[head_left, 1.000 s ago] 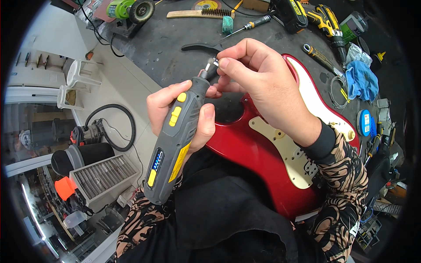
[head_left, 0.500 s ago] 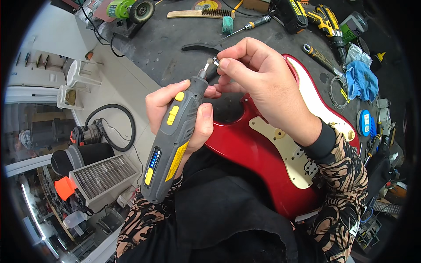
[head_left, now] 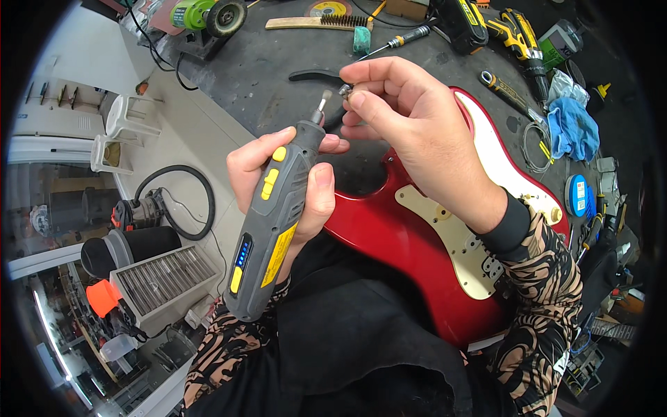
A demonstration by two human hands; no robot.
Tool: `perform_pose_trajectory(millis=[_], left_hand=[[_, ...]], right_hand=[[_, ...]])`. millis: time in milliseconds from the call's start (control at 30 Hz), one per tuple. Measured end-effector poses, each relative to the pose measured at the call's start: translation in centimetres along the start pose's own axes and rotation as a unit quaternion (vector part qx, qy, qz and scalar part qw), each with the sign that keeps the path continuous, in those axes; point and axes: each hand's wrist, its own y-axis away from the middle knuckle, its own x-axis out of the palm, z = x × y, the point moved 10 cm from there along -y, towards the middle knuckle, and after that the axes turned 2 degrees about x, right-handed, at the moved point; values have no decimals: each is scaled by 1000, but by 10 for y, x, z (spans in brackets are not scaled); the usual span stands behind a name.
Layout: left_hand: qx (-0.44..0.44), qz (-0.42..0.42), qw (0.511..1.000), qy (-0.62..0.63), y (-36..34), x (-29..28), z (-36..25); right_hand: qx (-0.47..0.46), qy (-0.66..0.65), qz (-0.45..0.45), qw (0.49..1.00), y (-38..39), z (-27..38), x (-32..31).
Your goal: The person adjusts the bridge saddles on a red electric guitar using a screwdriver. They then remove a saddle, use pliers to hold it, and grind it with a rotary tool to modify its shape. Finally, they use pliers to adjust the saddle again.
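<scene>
My left hand [head_left: 314, 196] is wrapped around a grey cordless rotary tool [head_left: 269, 229] with yellow buttons and blue lights. Its small pale polishing tip [head_left: 326, 94] points up and away from me. Just right of the tip, my right hand [head_left: 417, 132] pinches a small shiny metal part [head_left: 345, 90] between thumb and fingertips; its exact kind is too small to tell. A slight gap shows between tip and part. Below my right forearm lies a red electric guitar body [head_left: 389, 267] with a cream pickguard [head_left: 441, 222], partly hidden by that arm.
On the dark worktable [head_left: 257, 69] lie a wire brush [head_left: 316, 23], a green compound block [head_left: 361, 40], a screwdriver [head_left: 406, 38] and black-handled pliers [head_left: 313, 74]. A yellow drill [head_left: 517, 42], a blue cloth [head_left: 574, 128] and a coiled wire [head_left: 535, 147] sit at the right. A green bench grinder [head_left: 194, 14] stands at the far left.
The polishing tip has moved slightly left and apart from the metal part. My right fingers have turned the part a little.
</scene>
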Motion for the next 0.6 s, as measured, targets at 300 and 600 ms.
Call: perform_pose_trajectory(millis=[300, 600], left_hand=[[26, -26, 999, -4, 3, -1, -2], [35, -19, 999, -2, 4, -1, -4]], right_hand=[[-12, 41, -8, 999, 1, 1, -1], [-44, 75, -17, 996, 1, 3, -3]])
